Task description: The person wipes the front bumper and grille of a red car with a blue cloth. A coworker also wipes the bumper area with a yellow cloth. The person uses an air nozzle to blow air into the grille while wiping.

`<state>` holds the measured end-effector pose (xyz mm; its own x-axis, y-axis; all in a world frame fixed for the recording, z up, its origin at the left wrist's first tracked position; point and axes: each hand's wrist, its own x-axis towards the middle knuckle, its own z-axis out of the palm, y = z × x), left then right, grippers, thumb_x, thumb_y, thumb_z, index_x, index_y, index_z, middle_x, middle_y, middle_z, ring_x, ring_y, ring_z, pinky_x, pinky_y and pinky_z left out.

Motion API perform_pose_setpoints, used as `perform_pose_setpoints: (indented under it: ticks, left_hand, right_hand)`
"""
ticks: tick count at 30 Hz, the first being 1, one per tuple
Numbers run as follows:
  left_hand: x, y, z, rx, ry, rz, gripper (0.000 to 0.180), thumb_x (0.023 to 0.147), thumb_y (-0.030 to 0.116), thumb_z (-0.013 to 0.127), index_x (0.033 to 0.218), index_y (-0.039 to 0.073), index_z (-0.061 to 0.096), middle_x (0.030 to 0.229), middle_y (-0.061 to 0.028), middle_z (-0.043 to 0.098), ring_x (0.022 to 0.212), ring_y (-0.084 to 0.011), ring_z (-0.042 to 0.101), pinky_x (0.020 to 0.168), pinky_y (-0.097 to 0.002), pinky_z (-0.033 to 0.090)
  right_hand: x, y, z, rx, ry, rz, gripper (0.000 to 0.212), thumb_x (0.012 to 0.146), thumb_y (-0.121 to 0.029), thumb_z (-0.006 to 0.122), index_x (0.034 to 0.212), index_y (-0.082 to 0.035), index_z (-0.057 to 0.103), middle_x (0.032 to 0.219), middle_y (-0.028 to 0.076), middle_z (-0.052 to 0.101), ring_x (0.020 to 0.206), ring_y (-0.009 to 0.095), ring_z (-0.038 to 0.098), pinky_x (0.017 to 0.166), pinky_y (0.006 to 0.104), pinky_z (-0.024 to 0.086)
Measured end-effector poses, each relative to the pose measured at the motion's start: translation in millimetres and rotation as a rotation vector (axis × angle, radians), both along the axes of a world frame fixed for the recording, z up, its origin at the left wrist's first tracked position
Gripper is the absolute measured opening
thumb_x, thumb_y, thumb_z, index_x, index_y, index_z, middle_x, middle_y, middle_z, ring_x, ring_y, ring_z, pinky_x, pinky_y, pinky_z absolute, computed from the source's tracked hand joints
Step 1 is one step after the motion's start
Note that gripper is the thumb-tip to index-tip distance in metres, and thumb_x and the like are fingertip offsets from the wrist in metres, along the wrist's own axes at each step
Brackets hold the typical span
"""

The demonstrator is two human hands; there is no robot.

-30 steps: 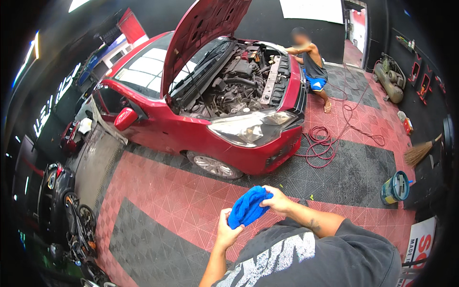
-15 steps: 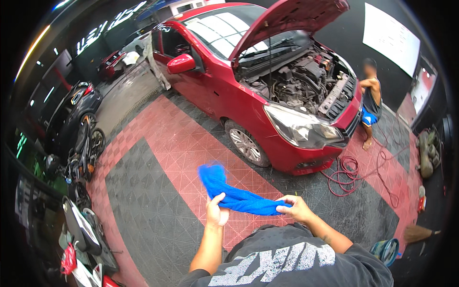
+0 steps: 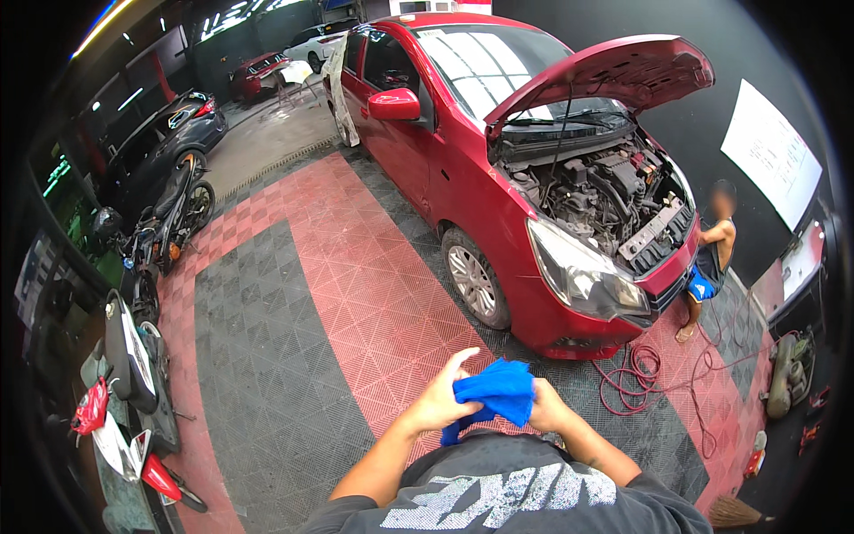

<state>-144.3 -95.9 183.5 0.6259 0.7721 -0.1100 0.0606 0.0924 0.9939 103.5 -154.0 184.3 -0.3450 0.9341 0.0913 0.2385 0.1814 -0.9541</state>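
Note:
A bright blue cloth (image 3: 498, 390) is bunched between my two hands in front of my chest, part of it hanging down toward my shirt. My left hand (image 3: 436, 398) grips its left side, with one finger stretched out past the fabric. At the right side, my right hand (image 3: 551, 411) holds the cloth, and its fingertips are partly hidden behind the folds. Beyond my hands stands a red car (image 3: 525, 258) with its hood (image 3: 614, 76) propped up and the engine (image 3: 609, 191) exposed.
A person (image 3: 712, 258) crouches at the car's front bumper. A red hose (image 3: 633, 378) lies coiled on the tiled floor (image 3: 267, 329), right of the front wheel (image 3: 473, 280). Motorcycles (image 3: 165, 218) line the left side. A broom (image 3: 734, 513) lies at lower right.
The cloth was stretched long between my hands and is now gathered into a smaller bunch. My hands have come closer together. The view has shifted, so the car appears lower and farther right.

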Motion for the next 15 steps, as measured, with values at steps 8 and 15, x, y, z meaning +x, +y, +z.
perform_pose_setpoints:
  ticks: [8,15]
  left_hand:
    - [-33.0,-12.1,-42.1,-0.102,0.069,0.104,0.056,0.089,0.007,0.081,0.140,0.001,0.058,0.125,-0.0075,0.070,0.113,-0.0166,0.066,0.101,-0.0355,0.053]
    - [38.5,-19.9,-32.2,-0.189,-0.306,-0.012,0.051,0.100,0.005,0.067,0.148,0.003,0.050,0.133,-0.0065,0.064,0.125,-0.0167,0.058,0.110,-0.0379,0.048]
  right_hand:
    - [43.8,3.8,-21.3,-0.303,0.265,-0.075,0.034,0.100,-0.008,0.070,0.133,-0.002,0.065,0.113,0.010,0.075,0.106,0.017,0.070,0.097,0.0336,0.056]
    - [10.3,1.5,-27.8,-0.299,0.245,-0.055,0.060,0.091,-0.018,0.084,0.144,-0.005,0.057,0.131,0.013,0.069,0.118,0.021,0.065,0.106,0.0381,0.051]
